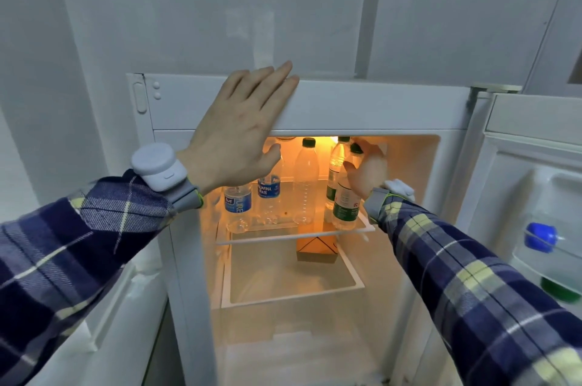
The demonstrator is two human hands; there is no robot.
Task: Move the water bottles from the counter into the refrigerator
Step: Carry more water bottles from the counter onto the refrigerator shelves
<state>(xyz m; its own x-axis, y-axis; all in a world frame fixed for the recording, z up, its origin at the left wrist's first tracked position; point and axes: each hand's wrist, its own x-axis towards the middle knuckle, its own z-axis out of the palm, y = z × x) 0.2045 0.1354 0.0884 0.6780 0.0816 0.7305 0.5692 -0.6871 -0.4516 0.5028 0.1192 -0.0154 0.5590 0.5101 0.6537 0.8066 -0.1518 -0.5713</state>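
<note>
**Bottles on the lit shelf, one of them in our right hand**

We stood before the open refrigerator, its door swung out to our right. Our left hand lay flat with straight, spread fingers against the top front edge of the cabinet, holding nothing; it blocked our view of the upper left part of the lit compartment. Our right hand reached inside and curled round the neck of a green-labelled bottle, just below its dark cap, at the right end of the glass shelf. The bottle stood on or just above that shelf; we could not tell which.

On the shelf we counted five bottles in all. Two blue-labelled bottles stood at the left, one just behind the other, their tops hidden by our left hand. A clear bottle without a label stood upright in the middle, dark-capped. At the right were two green-labelled ones: the one we gripped and a second green-labelled bottle touching it, just behind.

Under the shelf sat one brown carton at the back, and below it one white drawer. In the door's rack we saw one blue-capped thing and, lower down, something green, too blurred to tell. Each of our wrists carried one grey band with a white device, and both sleeves were plaid.
</note>
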